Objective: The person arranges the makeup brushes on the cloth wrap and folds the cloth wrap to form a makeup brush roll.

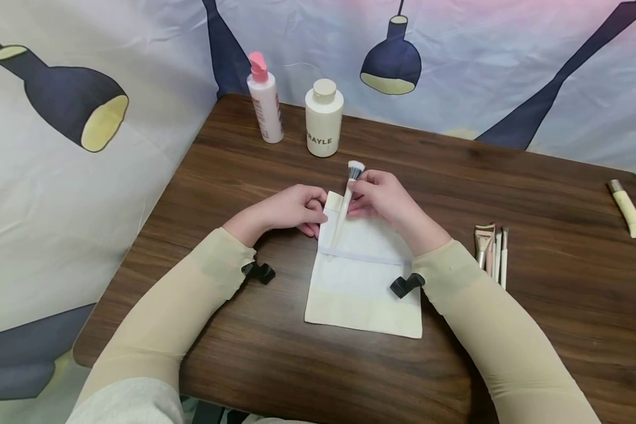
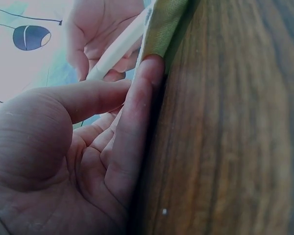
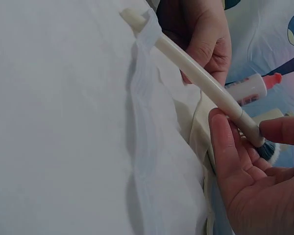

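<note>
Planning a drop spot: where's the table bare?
Bare: table between small tools and tube; strip between cloth and near edge. Crowded: the cloth's far end, with left hand, right hand and brush.

The counter point(image 1: 265, 365) is dark brown with wood streaks. The brush point(image 1: 342, 215) has a cream-white handle and bristles dark below, white at the tip. The cloth point(image 1: 360, 294) is white, with cream ends and a pale lilac band point(image 1: 371, 257). Near the far edge, the pump bottle point(image 1: 266, 109) is white with a pink top, and the round bottle point(image 1: 324, 121) is cream with dark letters. On the backdrop point(image 1: 297, 41) are dark blue lamps point(image 1: 390, 59).
</note>
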### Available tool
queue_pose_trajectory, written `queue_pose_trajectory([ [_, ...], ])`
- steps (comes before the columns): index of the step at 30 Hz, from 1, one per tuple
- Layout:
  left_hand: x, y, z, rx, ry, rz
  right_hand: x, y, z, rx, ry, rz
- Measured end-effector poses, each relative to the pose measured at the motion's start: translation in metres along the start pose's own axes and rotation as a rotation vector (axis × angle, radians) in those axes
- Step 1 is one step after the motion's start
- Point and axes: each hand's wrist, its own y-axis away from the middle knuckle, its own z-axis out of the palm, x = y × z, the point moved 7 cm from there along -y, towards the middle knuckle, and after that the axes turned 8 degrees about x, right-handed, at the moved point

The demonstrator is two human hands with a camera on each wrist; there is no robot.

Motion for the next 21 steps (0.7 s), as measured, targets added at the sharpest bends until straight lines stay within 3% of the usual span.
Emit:
queue_pose_trajectory([
  [21, 0.000, -0.001, 0.000, 0.003, -0.001, -0.003, 0.020, 0.017, 0.017, -0.127, 0.231, 0.027],
])
